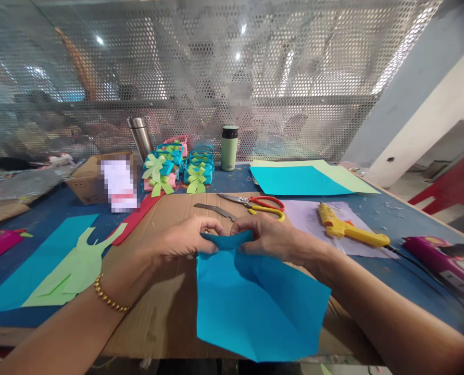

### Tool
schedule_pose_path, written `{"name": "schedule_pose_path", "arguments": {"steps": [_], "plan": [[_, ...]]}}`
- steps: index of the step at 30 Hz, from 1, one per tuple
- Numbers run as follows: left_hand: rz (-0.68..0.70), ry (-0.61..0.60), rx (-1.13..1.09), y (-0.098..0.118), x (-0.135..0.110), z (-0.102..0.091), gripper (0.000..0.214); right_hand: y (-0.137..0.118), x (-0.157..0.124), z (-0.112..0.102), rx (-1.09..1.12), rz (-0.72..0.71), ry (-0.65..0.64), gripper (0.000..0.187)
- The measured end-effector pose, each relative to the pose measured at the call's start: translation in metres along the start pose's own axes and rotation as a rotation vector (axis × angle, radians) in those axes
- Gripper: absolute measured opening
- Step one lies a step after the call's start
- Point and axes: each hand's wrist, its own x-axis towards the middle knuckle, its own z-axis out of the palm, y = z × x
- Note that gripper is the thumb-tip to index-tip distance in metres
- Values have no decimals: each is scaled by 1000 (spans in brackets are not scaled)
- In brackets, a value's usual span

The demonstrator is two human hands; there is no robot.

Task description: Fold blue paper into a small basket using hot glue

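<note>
A sheet of blue paper (251, 307) hangs between my hands over the brown cardboard (157, 312), its far edge folded over into a narrow flap. My left hand (192, 234) pinches the left end of that flap between thumb and fingers. At the flap's right end, my right hand (265, 234) pinches the paper in the same way. Just beyond my fingers lie a pair of scissors (266, 202) with red and yellow handles and a grey metal blade (216, 210).
Small paper baskets with green bows (165, 166) stand at the back beside a green tumbler (229, 148) and a steel flask (140, 136). A yellow glue gun (341, 227) lies right on lilac paper. A cardboard box (85, 179) and cut green paper (70, 273) are left.
</note>
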Motion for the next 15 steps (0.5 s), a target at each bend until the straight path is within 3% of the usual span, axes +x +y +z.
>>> {"name": "schedule_pose_path", "arguments": {"steps": [5,10,15], "plan": [[-8,-4,47,-2,0,-2,24,-1,0,-1,-12,-14,-13,19],[-18,-7,250,7,-6,-4,15,1,2,-1,-48,-18,-44,19],[53,-73,268,10,-5,-12,18,-4,0,-1,-2,-5,-46,17]]}}
